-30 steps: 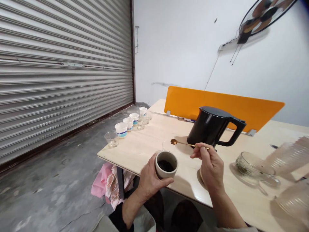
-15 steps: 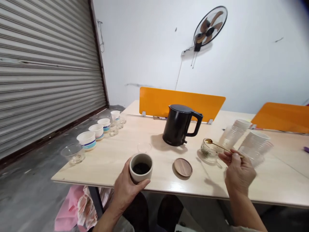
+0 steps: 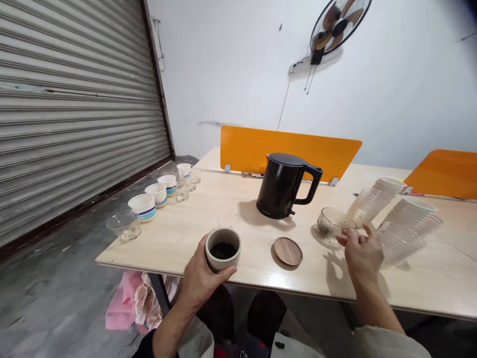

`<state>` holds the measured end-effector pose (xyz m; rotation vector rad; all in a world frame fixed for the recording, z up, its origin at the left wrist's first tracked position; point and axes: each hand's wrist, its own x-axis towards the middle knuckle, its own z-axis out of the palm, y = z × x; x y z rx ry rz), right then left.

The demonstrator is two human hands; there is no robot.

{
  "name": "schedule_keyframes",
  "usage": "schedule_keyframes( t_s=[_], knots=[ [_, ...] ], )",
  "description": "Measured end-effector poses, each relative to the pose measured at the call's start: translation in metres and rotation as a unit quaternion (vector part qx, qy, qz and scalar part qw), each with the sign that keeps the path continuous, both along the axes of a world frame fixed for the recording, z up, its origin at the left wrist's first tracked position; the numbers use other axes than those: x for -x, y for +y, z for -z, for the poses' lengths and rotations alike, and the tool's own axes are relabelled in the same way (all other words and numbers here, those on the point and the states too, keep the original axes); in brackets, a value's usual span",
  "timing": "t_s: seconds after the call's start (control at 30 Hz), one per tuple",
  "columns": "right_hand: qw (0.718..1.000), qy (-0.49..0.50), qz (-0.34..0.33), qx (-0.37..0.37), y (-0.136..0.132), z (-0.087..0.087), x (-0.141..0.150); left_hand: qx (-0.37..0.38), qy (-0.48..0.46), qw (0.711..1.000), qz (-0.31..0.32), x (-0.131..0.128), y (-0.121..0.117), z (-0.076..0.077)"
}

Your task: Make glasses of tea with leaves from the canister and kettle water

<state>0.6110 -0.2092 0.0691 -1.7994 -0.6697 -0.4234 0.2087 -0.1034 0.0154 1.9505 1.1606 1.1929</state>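
In my left hand point(image 3: 203, 273) is a pale ceramic cup point(image 3: 238, 248) with dark contents, held just past the table's front edge. My fingers wrap its left side and the thumb lies along the front. At the right, my right hand point(image 3: 361, 251) pinches a thin gold spoon close to the rim of a ribbed glass bowl point(image 3: 331, 219). Most of the spoon is hidden by the fingers and the glass. Dark green bits show low in the bowl. A round wooden lid or coaster point(image 3: 288, 251) lies between my hands.
A black kettle point(image 3: 281, 189) stands mid-table before an orange divider point(image 3: 290, 149). Tilted stacks of clear cups point(image 3: 406, 223) lie right of my right hand. White paper cups point(image 3: 142, 206) and clear cups point(image 3: 124, 226) line the left edge. A small clear dish point(image 3: 228, 219) sits beyond the ceramic cup.
My right hand has lowered toward the glass bowl, and the spoon's gold head, seen above the rim before, no longer shows. My left hand still holds the cup. The view has shifted slightly.
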Motion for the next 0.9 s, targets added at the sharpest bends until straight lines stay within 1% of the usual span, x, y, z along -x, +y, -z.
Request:
schedule_keyframes(
  t_s=[0.1,0.13,0.17,0.23,0.3,0.33,0.37,0.43,0.47,0.53,0.6,0.7,0.77,0.83,0.9],
  knots=[
    [1.0,0.009,0.02,-0.003,-0.014,0.005,0.027,-0.001,-0.007,1.0,-0.003,0.0,0.0,-0.001],
    [1.0,0.003,0.015,0.007,-0.017,0.008,0.039,-0.001,-0.01,1.0,-0.004,-0.001,0.0,-0.001],
    [1.0,-0.004,-0.014,0.028,-0.018,0.012,0.05,-0.001,-0.012,1.0,-0.004,-0.001,-0.001,-0.001],
    [0.99,-0.033,-0.111,0.086,-0.013,0.022,0.07,-0.004,-0.018,1.0,0.001,-0.002,-0.002,-0.001],
    [0.962,-0.098,-0.205,0.154,-0.003,0.032,0.085,-0.011,-0.025,1.0,0.009,-0.002,-0.003,0.0],
    [0.945,-0.139,-0.232,0.186,0.003,0.037,0.089,-0.015,-0.027,0.999,0.013,-0.002,-0.004,0.0],
    [0.928,-0.177,-0.245,0.216,0.009,0.041,0.093,-0.017,-0.028,0.999,0.017,-0.002,-0.005,0.0],
    [0.902,-0.23,-0.246,0.27,0.018,0.049,0.096,-0.018,-0.033,0.999,0.024,-0.002,-0.007,-0.001],
    [0.894,-0.244,-0.24,0.287,0.022,0.053,0.097,-0.017,-0.037,0.999,0.028,-0.002,-0.008,-0.002],
    [0.889,-0.256,-0.23,0.302,0.026,0.058,0.096,-0.014,-0.048,0.998,0.035,-0.003,-0.011,-0.005],
    [0.894,-0.247,-0.235,0.292,0.028,0.06,0.096,-0.009,-0.056,0.998,0.04,-0.006,-0.015,-0.007],
    [0.914,-0.194,-0.246,0.256,0.027,0.056,0.099,-0.002,-0.059,0.997,0.056,-0.013,-0.022,-0.009],
    [0.925,-0.155,-0.263,0.226,0.024,0.044,0.108,-0.001,-0.058,0.996,0.068,-0.018,-0.025,-0.01],
    [0.922,-0.138,-0.305,0.196,0.021,0.027,0.123,-0.002,-0.056,0.996,0.074,-0.021,-0.027,-0.01],
    [0.903,-0.145,-0.364,0.176,0.018,0.007,0.144,-0.004,-0.058,0.995,0.076,-0.023,-0.028,-0.01]
  ],
)
